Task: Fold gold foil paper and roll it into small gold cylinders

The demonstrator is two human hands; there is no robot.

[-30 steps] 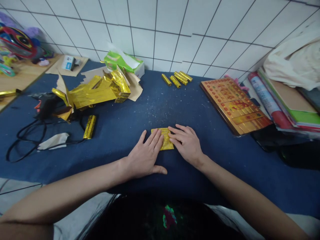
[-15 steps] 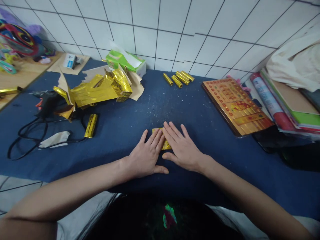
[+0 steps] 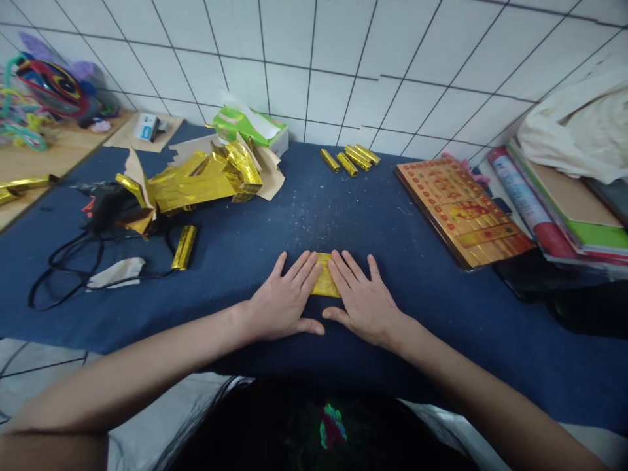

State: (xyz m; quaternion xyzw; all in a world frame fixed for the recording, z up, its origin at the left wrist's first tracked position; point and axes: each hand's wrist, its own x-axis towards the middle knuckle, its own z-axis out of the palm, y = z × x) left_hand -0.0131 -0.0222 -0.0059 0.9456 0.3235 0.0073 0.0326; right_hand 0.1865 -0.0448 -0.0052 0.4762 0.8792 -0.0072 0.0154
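- Blue-covered table takes up most of the scene, pretty messy tbh.
- Torn gold foil heap sits over on the far left.
- Flat gold-and-orange box lies at the right, slanting from far left to near right.
- Left hand: palm down, fingers laid out flat with the little finger splayed off, tips over the left part of the gold piece. Not pinching anything.
- Right hand: pretty much the mirror of that, fingertips on the right part. Half a second ago it was nearly up against the left one; now it's slid right.
- Gold piece: flat on the table's near side, center, between the hands. Near edge runs roughly left-right. Fingers hide both ends, so can't tell its long axis. More of its middle shows than before.
- Short gold rolls: far side, center, pointing toward near right.
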